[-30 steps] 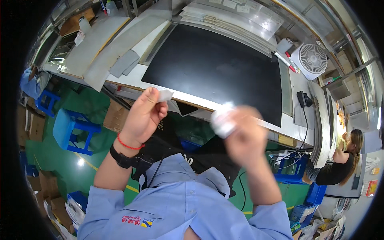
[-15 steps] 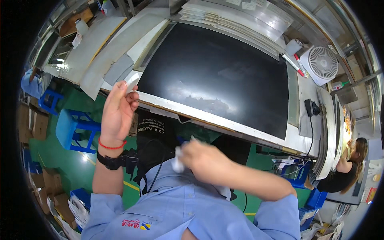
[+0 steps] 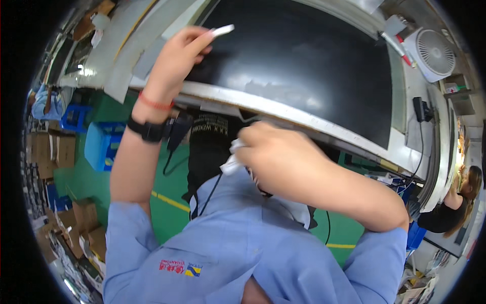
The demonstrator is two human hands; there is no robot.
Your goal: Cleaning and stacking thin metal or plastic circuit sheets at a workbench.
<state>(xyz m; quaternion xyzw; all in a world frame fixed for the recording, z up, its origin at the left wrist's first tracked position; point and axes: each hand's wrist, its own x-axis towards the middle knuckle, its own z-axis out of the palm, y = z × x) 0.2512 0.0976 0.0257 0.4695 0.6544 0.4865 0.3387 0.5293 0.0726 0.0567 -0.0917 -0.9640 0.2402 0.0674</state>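
My left hand [image 3: 186, 48] is closed on a small white flat strip [image 3: 224, 31], gripped between thumb and fingers over the near left part of a glossy black panel [image 3: 298, 55]. Smudgy pale patches or reflections show on the panel near its front edge. Close to my body, short of the table edge, my right hand [image 3: 276, 152] grips a crumpled white cloth or tissue [image 3: 232, 164]. This hand is somewhat blurred, and its fingertips are partly hidden.
The white table edge [image 3: 314, 116] runs in front of me. At the right are a white fan [image 3: 433, 53], a marker pen [image 3: 397, 48] and a black device with a cable [image 3: 421, 109]. Blue stools [image 3: 101, 147] and cardboard boxes [image 3: 66, 149] stand left; a person [image 3: 450, 207] sits far right.
My left hand has moved forward and right, carrying the white strip over the black panel. My right hand has risen toward the table edge, still gripping the white cloth. The view has shifted.
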